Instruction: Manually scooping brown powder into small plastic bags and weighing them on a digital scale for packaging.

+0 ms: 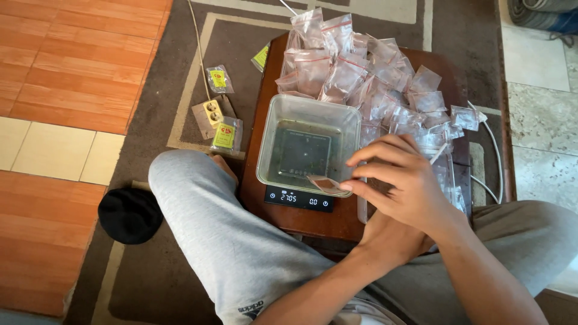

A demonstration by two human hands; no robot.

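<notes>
My right hand (400, 183) hovers over the near right corner of a clear plastic tub (307, 103) and pinches a small packet (325, 183) with brownish contents at the tub's rim. A thin white stick (438, 153) pokes out behind its fingers. The tub stands on a black digital scale (299, 199) with a lit display. My left hand (385, 238) lies under the right hand, mostly hidden, so what it holds is unclear. A heap of small clear zip bags (361, 72) with red strips covers the back and right of the low wooden table (301, 220).
My bent left knee in grey trousers (205, 204) rests against the table's left side. On the brown rug lie yellow-labelled packets (227, 135), a wall-socket block (211, 112) with a cord, and a black cloth lump (129, 214). A white cable (492, 157) runs along the right.
</notes>
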